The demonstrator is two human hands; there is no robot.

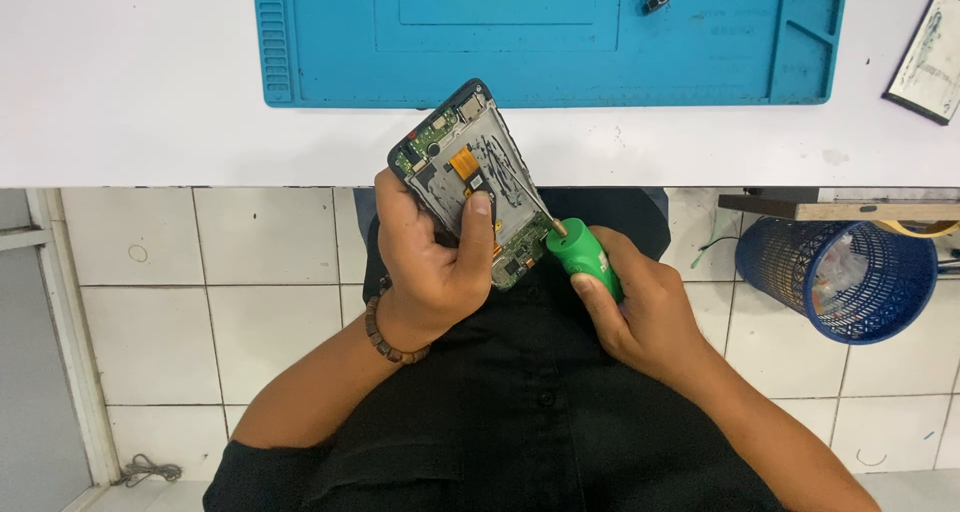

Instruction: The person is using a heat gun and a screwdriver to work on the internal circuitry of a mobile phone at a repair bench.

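Left hand [430, 272] gripping opened phone [470, 177] above lap, right hand [640, 307] clenching green screwdriver [585, 257] — tip touching phone, white table [130, 102] edge just beyond.

Opened phone [470, 177] held over table edge, back cover off, bare circuit boards and orange flex showing; its screen faces away, not visible. Flat black-framed rectangular panel [930, 57] at far right on the white table [130, 82], pale face with dark smudges, tilted, partly cut by picture edge; could be a loose display or a card, cannot tell which. Small white label patch on green screwdriver handle [590, 257]. No packages or signs visible.
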